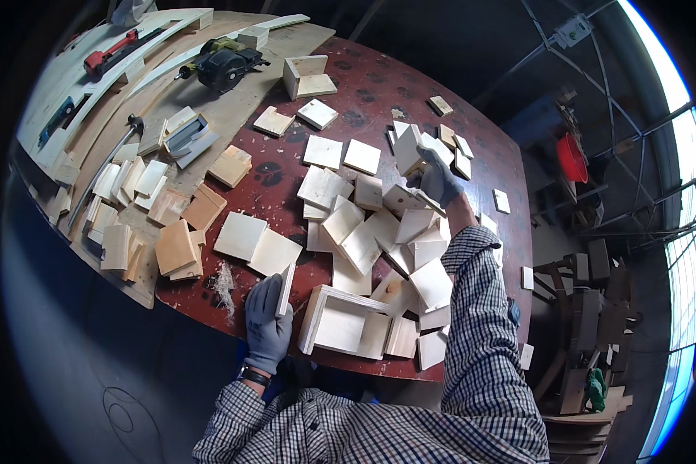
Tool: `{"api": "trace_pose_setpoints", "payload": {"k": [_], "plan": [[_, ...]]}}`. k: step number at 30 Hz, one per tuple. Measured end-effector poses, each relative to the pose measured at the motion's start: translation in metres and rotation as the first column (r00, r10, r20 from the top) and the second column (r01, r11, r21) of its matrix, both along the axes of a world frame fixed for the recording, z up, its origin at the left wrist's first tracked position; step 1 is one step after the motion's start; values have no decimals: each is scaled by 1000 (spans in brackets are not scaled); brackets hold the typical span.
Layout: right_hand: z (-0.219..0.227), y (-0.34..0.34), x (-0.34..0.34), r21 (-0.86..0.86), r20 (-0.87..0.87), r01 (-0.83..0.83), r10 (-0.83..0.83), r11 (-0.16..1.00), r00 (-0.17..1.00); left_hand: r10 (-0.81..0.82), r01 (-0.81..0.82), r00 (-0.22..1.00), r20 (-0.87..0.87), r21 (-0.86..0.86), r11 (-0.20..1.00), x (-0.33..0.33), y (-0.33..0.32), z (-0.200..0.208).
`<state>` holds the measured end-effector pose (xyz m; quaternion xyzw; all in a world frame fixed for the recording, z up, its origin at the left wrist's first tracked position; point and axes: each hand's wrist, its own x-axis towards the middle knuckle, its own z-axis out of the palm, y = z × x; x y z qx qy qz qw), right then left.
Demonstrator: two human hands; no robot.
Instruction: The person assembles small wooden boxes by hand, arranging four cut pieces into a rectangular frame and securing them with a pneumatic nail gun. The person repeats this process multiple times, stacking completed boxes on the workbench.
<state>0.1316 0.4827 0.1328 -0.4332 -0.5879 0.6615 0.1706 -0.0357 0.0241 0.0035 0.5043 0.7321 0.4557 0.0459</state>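
My left hand (268, 325), in a grey glove, is at the table's front edge. It grips a pale wooden board (287, 289) that stands on edge. Stretched out over the far side of a loose heap of square wooden boards (361, 249), my gloved right hand (440, 179) has its fingers against a tilted wooden board (407, 150) and appears to grip it; its thumb side is partly hidden. Between my arms, close to me, lies an open wooden frame (340, 323) with raised sides.
On the plywood at the left lie a black power tool (223, 65), a red tool (110, 56), a hammer (134, 124) and stacked wood offcuts (124, 182). Sawdust (224, 288) is scattered by the left hand. A red basin (571, 158) stands beyond the red table (487, 127).
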Motion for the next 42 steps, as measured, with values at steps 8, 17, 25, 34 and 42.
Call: {"api": "trace_pose_setpoints", "payload": {"k": [8, 17, 25, 34, 42], "plan": [[68, -112, 35, 114, -697, -252, 258, 961, 669, 42, -44, 999, 27, 51, 998, -4, 0, -8], [42, -291, 111, 440, -225, -29, 141, 898, 964, -7, 1, 999, 45, 120, 993, -8, 6, -26], [9, -377, 87, 866, 462, -446, -22, 229, 886, -31, 28, 998, 54, 56, 998, -13, 6, -31], [-63, -388, 75, 896, 401, -364, -113, 254, 909, -38, 37, 999, 14, 76, 996, -12, 14, -31], [-72, -415, 88, 857, -74, 236, -344, 458, 936, -24, 22, 953, 304, 9, 1000, -25, 7, -50]]}}
